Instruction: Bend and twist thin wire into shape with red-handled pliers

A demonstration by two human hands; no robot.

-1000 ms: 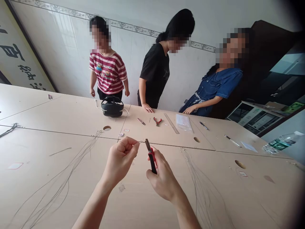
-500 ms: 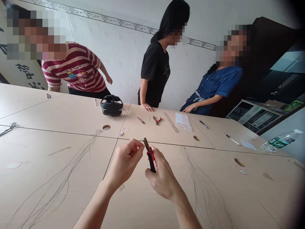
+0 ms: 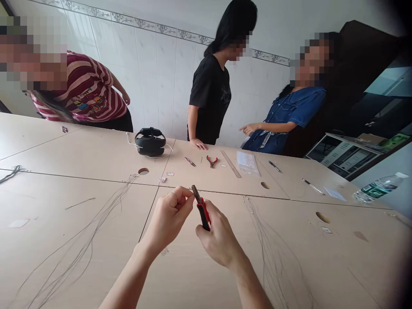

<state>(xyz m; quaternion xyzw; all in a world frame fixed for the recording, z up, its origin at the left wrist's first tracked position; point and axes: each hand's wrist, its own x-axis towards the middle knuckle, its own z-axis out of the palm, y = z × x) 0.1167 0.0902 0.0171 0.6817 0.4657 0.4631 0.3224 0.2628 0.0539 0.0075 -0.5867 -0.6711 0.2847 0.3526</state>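
Gripping: right hand (image 3: 222, 242), its fingers wrapped around the handles of the pliers (image 3: 202, 213).
Pinching: left hand (image 3: 170, 214), thumb and forefinger pressed together just beside the pliers' head; whatever lies between them is too small to tell.
Clear bag (image 3: 247, 164): flat on the far part of the tabletop (image 3: 193, 274), right of centre, something pale inside.
Bottle (image 3: 380, 187): clear, green label, far right; contents hard to make out.
Pliers' axis: slanted, head toward the far left, handles toward the near right.
Pliers' look: dark metal head, red and black grips.
Pliers' place: above the tabletop, between the left strand bundle (image 3: 104, 212) and the right strand bundle (image 3: 261, 231).
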